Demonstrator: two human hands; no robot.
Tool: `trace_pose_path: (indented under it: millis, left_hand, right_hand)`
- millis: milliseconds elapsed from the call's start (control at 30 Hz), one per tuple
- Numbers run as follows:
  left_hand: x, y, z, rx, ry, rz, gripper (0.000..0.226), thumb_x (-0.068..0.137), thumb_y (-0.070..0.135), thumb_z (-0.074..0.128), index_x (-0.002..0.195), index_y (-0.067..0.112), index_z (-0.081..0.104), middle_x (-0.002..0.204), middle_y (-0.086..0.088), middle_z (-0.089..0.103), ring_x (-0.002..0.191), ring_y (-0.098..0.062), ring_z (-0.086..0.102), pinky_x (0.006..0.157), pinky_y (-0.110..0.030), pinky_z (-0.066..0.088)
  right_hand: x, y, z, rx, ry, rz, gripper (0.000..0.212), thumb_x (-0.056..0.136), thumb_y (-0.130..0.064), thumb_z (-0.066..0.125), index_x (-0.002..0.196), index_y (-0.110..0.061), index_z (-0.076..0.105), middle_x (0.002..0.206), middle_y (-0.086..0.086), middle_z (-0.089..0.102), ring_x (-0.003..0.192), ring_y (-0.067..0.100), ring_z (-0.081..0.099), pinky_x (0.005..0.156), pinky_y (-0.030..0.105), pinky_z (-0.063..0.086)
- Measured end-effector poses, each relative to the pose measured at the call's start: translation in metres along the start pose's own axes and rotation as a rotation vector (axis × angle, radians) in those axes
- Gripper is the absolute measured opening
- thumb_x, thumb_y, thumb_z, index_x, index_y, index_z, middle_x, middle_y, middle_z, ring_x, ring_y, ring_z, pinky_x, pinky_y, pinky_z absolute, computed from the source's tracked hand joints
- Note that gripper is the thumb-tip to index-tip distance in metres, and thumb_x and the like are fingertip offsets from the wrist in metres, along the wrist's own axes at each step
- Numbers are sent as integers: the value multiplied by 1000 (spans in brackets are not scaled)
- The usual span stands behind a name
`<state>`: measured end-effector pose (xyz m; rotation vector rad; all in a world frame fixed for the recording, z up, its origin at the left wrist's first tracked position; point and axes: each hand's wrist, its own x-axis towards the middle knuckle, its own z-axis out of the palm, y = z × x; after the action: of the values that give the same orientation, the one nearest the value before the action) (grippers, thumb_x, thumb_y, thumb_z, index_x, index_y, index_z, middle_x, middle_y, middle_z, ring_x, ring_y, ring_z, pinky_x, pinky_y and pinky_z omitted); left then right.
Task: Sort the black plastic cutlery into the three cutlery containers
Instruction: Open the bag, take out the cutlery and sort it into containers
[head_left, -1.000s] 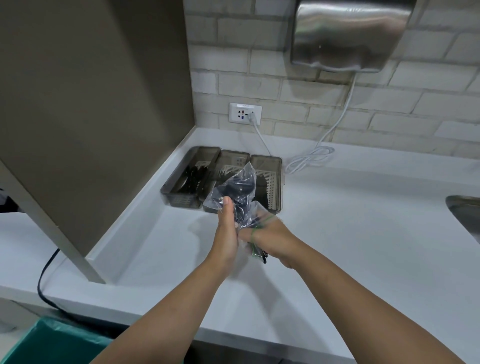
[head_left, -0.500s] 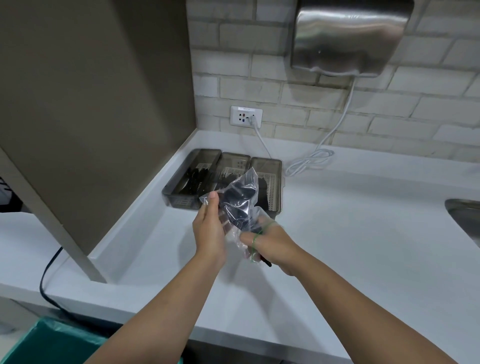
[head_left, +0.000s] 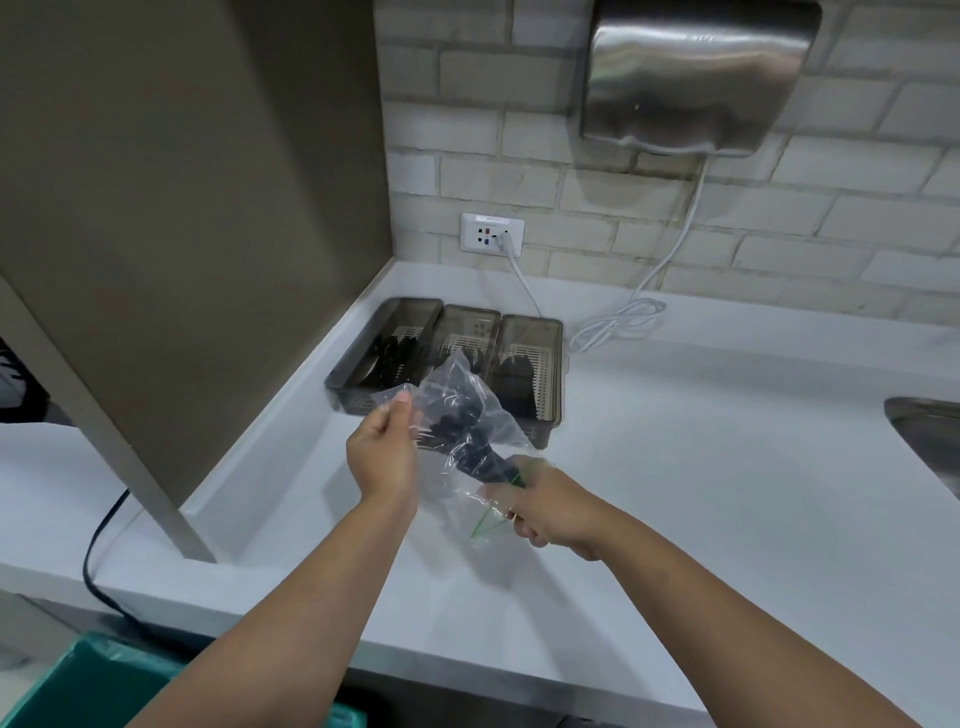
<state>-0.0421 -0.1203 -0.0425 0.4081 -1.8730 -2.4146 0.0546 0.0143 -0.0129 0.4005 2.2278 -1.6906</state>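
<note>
both hands pinch clear bag (head_left: 470, 415) w/ black cutlery (head_left: 462, 423); 3 containers (head_left: 550, 332) hold black cutlery.

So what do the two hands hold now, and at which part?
Both hold the clear plastic bag of black cutlery: left hand pinches its upper corner, right hand grips its lower end.

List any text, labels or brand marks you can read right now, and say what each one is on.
None can be read.
Wall socket: a small strip label along its top edge, too small and blurred to read.
Hand dryer: no legible brand or marking on its steel cover.
Clear plastic bag of black cutlery and the three cutlery containers: no print visible.
</note>
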Motion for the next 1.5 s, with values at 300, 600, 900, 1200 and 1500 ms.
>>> trace_pose_path:
  millis: [300, 600, 900, 1200, 1500]
  left_hand:
    - [30, -7, -24, -8, 206, -12, 26, 96, 40, 54, 89, 18, 67, 83, 3, 69, 65, -11, 61, 69, -30, 49]
    - [43, -16, -46, -182, 399, -151, 17, 100, 27, 46, 106, 14, 37, 118, -22, 62, 94, -40, 66, 78, -43, 55]
    - [37, -30, -53, 186, 447, -87, 58, 99, 38, 47, 139, 1, 28, 136, -21, 47, 117, -39, 56, 101, -37, 43]
    - [26, -39, -53, 749, 467, 74, 99, 73, 43, 79, 147, 7, 23, 151, -19, 25, 137, -38, 23, 112, -47, 18]
    - [14, -29, -24, 869, 411, 494, 72, 83, 46, 65, 140, 12, 38, 158, -11, 20, 144, -37, 17, 113, -55, 10]
  right_hand:
    - [-4, 12, -10, -129, -88, 16, 15, 92, -22, 59, 90, -17, 45, 73, 3, 44, 48, 11, 36, 41, 18, 29]
    - [-4, 6, -38, -69, 68, -16, 11, 91, -20, 61, 90, -19, 50, 77, 5, 44, 51, 14, 37, 45, 23, 28]
    - [-3, 3, -31, -31, 114, -70, 25, 92, -18, 59, 116, -13, 51, 77, 5, 44, 52, 14, 38, 43, 19, 31]
    - [-7, 8, -30, -26, 109, -72, 15, 92, -19, 59, 105, -17, 52, 78, 4, 45, 51, 13, 39, 42, 18, 32]
    - [-8, 9, -34, 16, 152, -131, 10, 92, -17, 59, 94, -23, 51, 75, 4, 46, 51, 14, 39, 44, 21, 32]
